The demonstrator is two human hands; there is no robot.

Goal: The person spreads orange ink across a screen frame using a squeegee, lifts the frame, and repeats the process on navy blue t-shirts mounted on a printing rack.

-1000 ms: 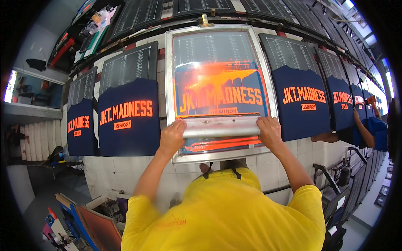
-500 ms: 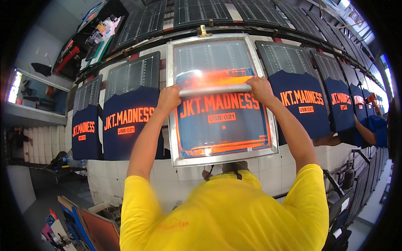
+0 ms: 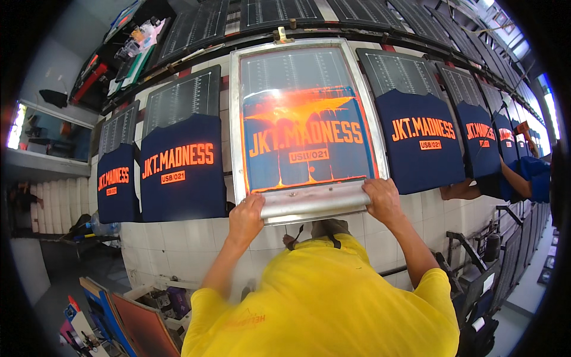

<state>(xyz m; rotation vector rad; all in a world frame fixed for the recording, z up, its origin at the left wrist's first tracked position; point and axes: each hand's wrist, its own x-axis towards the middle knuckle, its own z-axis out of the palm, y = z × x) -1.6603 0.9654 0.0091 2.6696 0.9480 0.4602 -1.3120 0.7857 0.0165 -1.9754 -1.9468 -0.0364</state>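
A silver squeegee (image 3: 315,200) lies across the near end of a metal-framed printing screen (image 3: 237,125). My left hand (image 3: 245,219) grips the squeegee's left end, fingers wrapped over it. Its right end is held by my right hand (image 3: 383,200). Bright orange ink (image 3: 297,109) is smeared thickly across the upper middle of the mesh, with thin streaks running toward me. Through the mesh shows a navy shirt panel with orange lettering, spread on a dark board beneath the screen.
Navy shirt panels with orange print lie on boards to the left (image 3: 181,169) and right (image 3: 421,140). A metal rail (image 3: 196,59) passes behind them, with more dark boards (image 3: 279,13) beyond. At right, a co-worker's arm (image 3: 516,180) reaches in. Panels (image 3: 140,312) lean at lower left.
Both hands have drawn the squeegee toward me, from the upper part of the screen to its near end. Orange ink now spreads in streaks behind it.
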